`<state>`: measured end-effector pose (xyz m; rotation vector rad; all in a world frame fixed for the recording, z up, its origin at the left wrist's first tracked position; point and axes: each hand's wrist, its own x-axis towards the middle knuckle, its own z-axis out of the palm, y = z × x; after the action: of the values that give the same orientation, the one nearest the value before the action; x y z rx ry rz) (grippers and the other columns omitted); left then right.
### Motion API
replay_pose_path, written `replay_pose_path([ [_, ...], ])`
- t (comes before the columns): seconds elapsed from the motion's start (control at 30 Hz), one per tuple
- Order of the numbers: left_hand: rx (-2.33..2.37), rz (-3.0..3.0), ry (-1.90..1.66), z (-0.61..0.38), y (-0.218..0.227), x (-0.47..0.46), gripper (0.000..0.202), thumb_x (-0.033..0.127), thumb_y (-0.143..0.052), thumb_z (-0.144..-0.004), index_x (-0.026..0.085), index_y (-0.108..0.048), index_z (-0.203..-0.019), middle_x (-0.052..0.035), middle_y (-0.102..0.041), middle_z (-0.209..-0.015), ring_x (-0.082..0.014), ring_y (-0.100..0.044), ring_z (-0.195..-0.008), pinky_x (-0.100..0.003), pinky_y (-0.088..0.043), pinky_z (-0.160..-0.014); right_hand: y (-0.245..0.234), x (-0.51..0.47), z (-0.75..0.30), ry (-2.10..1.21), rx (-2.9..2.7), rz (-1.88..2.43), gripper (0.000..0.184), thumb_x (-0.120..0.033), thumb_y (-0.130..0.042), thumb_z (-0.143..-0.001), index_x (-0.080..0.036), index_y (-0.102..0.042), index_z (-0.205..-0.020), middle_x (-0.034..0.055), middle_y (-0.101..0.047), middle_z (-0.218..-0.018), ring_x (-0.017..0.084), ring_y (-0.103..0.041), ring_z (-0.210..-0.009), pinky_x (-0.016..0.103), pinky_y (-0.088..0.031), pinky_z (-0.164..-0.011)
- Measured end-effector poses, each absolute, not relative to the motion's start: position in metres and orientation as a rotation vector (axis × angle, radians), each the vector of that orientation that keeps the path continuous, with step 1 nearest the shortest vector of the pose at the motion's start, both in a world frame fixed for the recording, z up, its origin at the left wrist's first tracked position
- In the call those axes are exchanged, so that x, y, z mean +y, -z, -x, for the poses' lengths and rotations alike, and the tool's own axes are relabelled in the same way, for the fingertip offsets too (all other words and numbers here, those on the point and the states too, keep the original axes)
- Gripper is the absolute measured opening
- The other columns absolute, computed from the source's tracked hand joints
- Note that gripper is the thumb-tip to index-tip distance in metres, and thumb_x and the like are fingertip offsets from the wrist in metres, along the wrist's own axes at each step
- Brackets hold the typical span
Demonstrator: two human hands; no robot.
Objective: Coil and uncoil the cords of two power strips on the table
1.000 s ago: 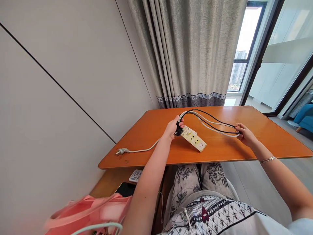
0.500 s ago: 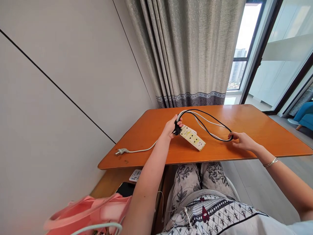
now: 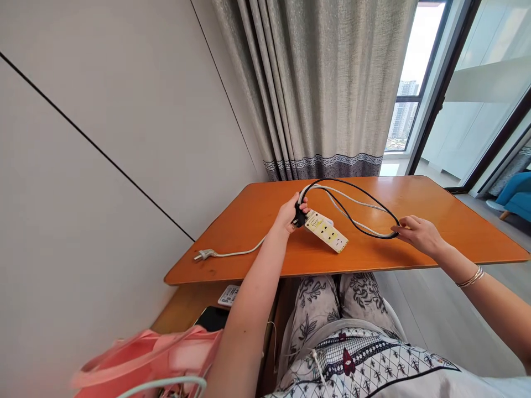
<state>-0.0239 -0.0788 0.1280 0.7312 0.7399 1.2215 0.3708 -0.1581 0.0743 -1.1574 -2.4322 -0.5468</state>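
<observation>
My left hand (image 3: 289,214) is curled closed around a bunch of cords and a black plug (image 3: 298,216), above the orange-brown table (image 3: 460,221). Just beside it, the cream power strip (image 3: 326,231) slants over the middle of the table, its socket face turned up toward me. Its long axis runs diagonally, from the end at my left hand down to the right, the free end pointing toward the table's near edge; whether it touches the wood I cannot tell. A black cable (image 3: 337,179) and a white cable (image 3: 352,198) arch rightward to my right hand (image 3: 421,235), whose fingertips pinch the far bend of the loop. At the table's left, a white plug (image 3: 204,255) lies with its prongs pointing left.
</observation>
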Motion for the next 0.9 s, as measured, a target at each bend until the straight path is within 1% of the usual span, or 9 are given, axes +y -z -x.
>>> replay_pose_path([
  [0.07,0.741,-0.736,-1.221,0.023,-0.127,-0.078,0.043,0.053,-0.057,-0.094,0.016,-0.054,-0.072,0.0070,-0.038,-0.048,-0.0075,-0.044,-0.043,-0.019,-0.041,-0.049,-0.077,-0.161,-0.368,0.565,-2.450,1.072,0.029,-0.029,-0.046,-0.100,-0.025,-0.074,-0.099,0.0115,-0.070,-0.104,0.022,-0.064,-0.086,0.033,-0.052,-0.075],
  [0.13,0.743,-0.744,-1.233,0.022,-0.127,-0.078,0.042,0.052,-0.058,-0.093,0.016,-0.054,-0.072,0.0068,-0.038,-0.048,-0.0075,-0.044,-0.043,-0.019,-0.042,-0.050,-0.080,-0.164,-0.360,0.544,-2.536,0.962,0.030,-0.026,-0.043,-0.102,-0.025,-0.073,-0.100,0.0111,-0.071,-0.107,0.022,-0.064,-0.093,0.033,-0.053,-0.079],
  [0.27,0.764,-0.771,-1.267,0.015,-0.128,-0.081,0.040,0.046,-0.055,-0.096,0.015,-0.057,-0.071,0.0057,-0.040,-0.049,-0.0073,-0.044,-0.044,-0.019,-0.041,-0.050,-0.089,-0.174,-0.331,0.497,-2.679,0.839,0.035,-0.017,-0.036,-0.103,-0.022,-0.070,-0.109,0.0087,-0.072,-0.084,0.019,-0.063,-0.080,0.029,-0.049,-0.069],
  [0.33,0.778,-0.796,-1.276,0.011,-0.128,-0.083,0.040,0.043,-0.054,-0.098,0.014,-0.058,-0.071,0.0050,-0.041,-0.050,-0.0072,-0.044,-0.045,-0.018,-0.039,-0.049,-0.099,-0.183,-0.313,0.397,-2.722,0.817,0.033,-0.018,-0.037,-0.103,-0.021,-0.069,-0.110,0.0072,-0.069,-0.075,0.019,-0.061,-0.073,0.028,-0.046,-0.066],
  [0.47,0.770,-0.881,-1.265,0.002,-0.129,-0.088,0.039,0.046,-0.061,-0.093,0.014,-0.060,-0.072,0.0048,-0.042,-0.051,-0.0077,-0.044,-0.046,-0.018,-0.036,-0.047,-0.136,-0.201,-0.284,-0.086,-2.770,0.899,0.024,-0.034,-0.047,-0.101,-0.020,-0.066,-0.099,0.0058,-0.067,-0.076,0.017,-0.060,-0.067,0.028,-0.041,-0.061],
  [0.6,0.753,-0.992,-1.245,-0.009,-0.129,-0.093,0.041,0.050,-0.063,-0.091,0.014,-0.062,-0.072,0.0043,-0.042,-0.052,-0.0081,-0.045,-0.047,-0.019,-0.035,-0.046,-0.178,-0.203,-0.263,-0.888,-2.673,0.842,0.035,-0.052,-0.056,-0.095,-0.019,-0.057,-0.083,-0.0009,-0.060,-0.069,0.011,-0.049,-0.056,0.024,-0.036,-0.053],
  [0.7,0.740,-1.063,-1.219,-0.020,-0.131,-0.098,0.046,0.056,-0.061,-0.090,0.013,-0.064,-0.072,0.0033,-0.043,-0.051,-0.0083,-0.044,-0.047,-0.020,-0.035,-0.046,-0.198,-0.188,-0.244,-1.437,-2.488,0.590,0.040,-0.056,-0.064,-0.089,-0.018,-0.054,-0.084,-0.0016,-0.062,-0.072,0.008,-0.049,-0.057,0.020,-0.039,-0.051],
  [0.8,0.727,-1.110,-1.140,-0.030,-0.135,-0.104,0.064,0.072,-0.048,-0.088,0.014,-0.064,-0.068,-0.0003,-0.048,-0.049,-0.0103,-0.045,-0.045,-0.022,-0.035,-0.045,-0.210,-0.166,-0.221,-1.637,-2.265,0.398,0.043,-0.056,-0.072,-0.083,-0.016,-0.055,-0.083,-0.0024,-0.062,-0.070,0.005,-0.047,-0.052,0.017,-0.036,-0.045],
  [0.9,0.682,-1.162,-1.114,-0.037,-0.135,-0.111,0.081,0.088,-0.032,-0.080,0.015,-0.063,-0.065,-0.0035,-0.053,-0.051,-0.0128,-0.049,-0.047,-0.024,-0.038,-0.046,-0.221,-0.144,-0.201,-1.730,-1.945,0.318,0.045,-0.055,-0.078,-0.078,-0.015,-0.056,-0.077,-0.0059,-0.056,-0.063,0.002,-0.039,-0.046,0.014,-0.033,-0.040],
])
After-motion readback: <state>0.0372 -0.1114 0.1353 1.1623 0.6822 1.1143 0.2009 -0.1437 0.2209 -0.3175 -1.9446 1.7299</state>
